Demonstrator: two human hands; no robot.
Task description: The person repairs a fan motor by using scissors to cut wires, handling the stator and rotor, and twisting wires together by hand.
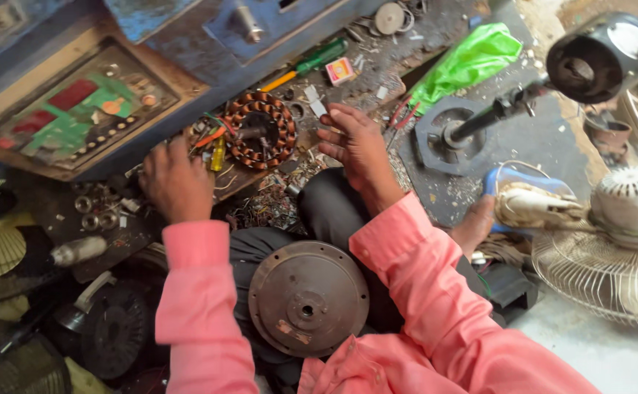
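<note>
A round stator with copper windings (260, 130) lies on the cluttered bench between my hands. My left hand (175, 180) rests palm down on the bench among small parts, just left of the stator; what lies under its fingers is hidden. My right hand (358, 143) hovers to the right of the stator, fingers spread, holding nothing. A round rusty metal motor cover (308, 298) sits in my lap between my pink sleeves.
A green-handled screwdriver (312, 63) and a small red box (340, 70) lie behind the stator. A green plastic bag (467, 63), a black stand base (444, 136), a black motor housing (599, 56) and a white fan with wire guard (611, 241) crowd the right. A blue panel (78, 109) stands at left.
</note>
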